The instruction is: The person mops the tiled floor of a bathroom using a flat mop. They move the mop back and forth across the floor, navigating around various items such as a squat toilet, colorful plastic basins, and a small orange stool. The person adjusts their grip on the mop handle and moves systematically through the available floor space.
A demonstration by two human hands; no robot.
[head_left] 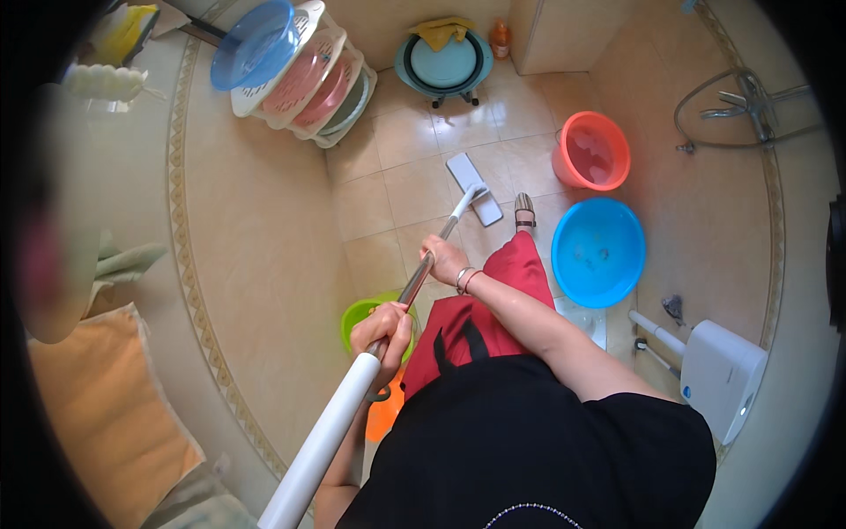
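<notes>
A flat mop with a metal pole and thick white grip (322, 441) slants across the view. Its pale rectangular head (474, 187) lies on the tiled floor. My left hand (383, 331) is wrapped round the pole just beyond the white grip. Farther down the same pole my right hand (443, 261) is closed on it, with bracelets at the wrist. My sandalled foot (524, 212) stands to the right of the mop head. Below my left hand, a green basin (355, 319) is partly hidden by my hands, and an orange object (381, 419) shows near it.
On the right stand a red bucket (564, 166) holding liquid and a blue basin (564, 280). A folding basin (405, 66) with a yellow cloth and a rack (264, 106) of basins line the far side. A white cistern (727, 379) and a shower hose (683, 106) are on the right wall.
</notes>
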